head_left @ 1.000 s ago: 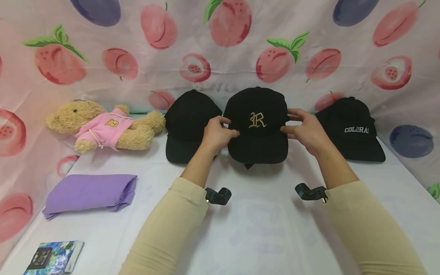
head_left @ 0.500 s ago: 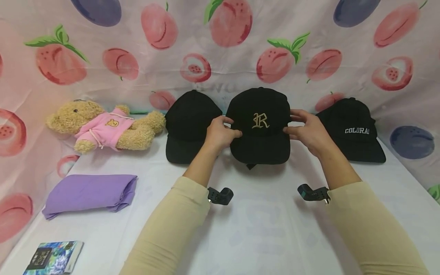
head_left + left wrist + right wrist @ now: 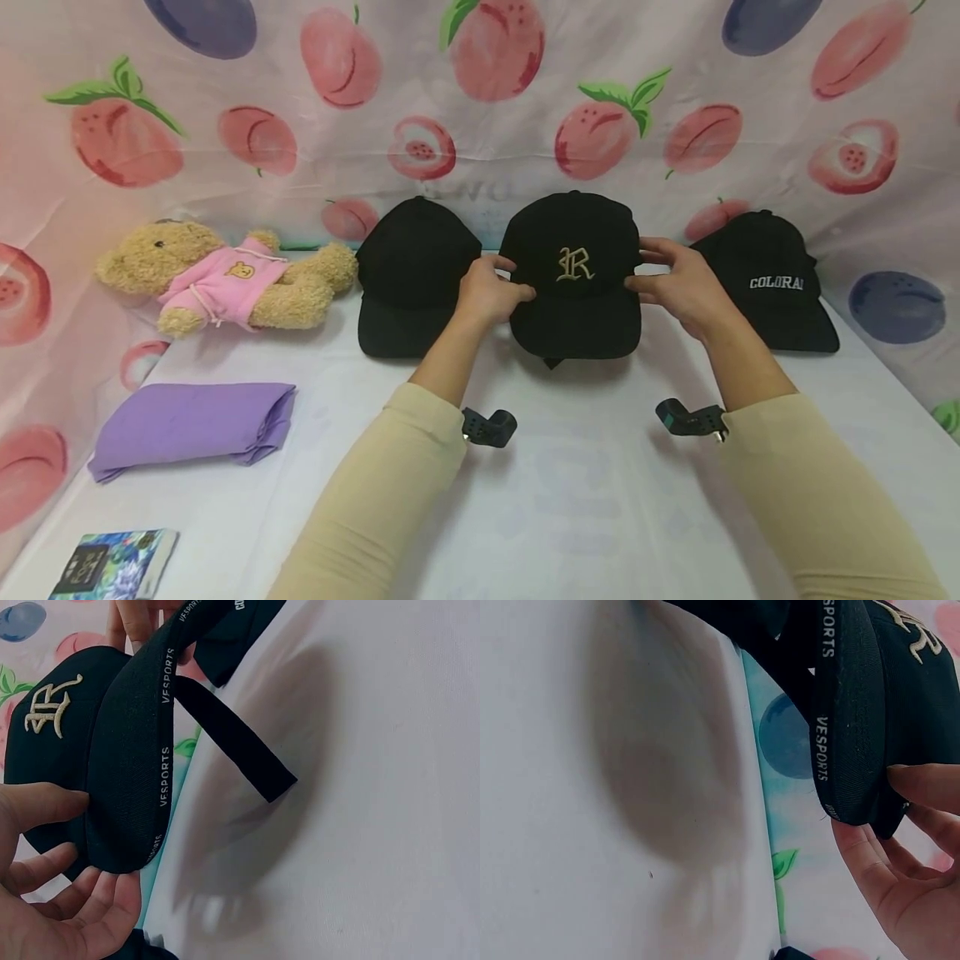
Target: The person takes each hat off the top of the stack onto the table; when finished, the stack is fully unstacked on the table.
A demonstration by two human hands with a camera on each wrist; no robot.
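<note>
Both hands hold a black cap point(image 3: 576, 312) with a gold letter R on its front, raised off the white table with its brim towards me. My left hand point(image 3: 489, 292) pinches its left side between thumb and fingers; my right hand point(image 3: 678, 283) does the same on the right. In the left wrist view a loose black strap point(image 3: 240, 742) hangs below the brim, which has white lettering along its edge. A plain black cap point(image 3: 416, 258) stands just left of the held one, partly behind my left hand. To the right sits another black cap point(image 3: 772, 283) with white lettering.
A teddy bear point(image 3: 225, 279) in a pink top lies at the back left. Nearer me are a folded purple cloth point(image 3: 195, 425) and a small book or box point(image 3: 116, 562) with a blue pattern. A fruit-printed curtain point(image 3: 495, 158) hangs behind the white table point(image 3: 585, 517).
Both hands have shifted slightly to the right with the R cap, widening the gap from the plain cap. The grip looks the same, and the other things stay in place.
</note>
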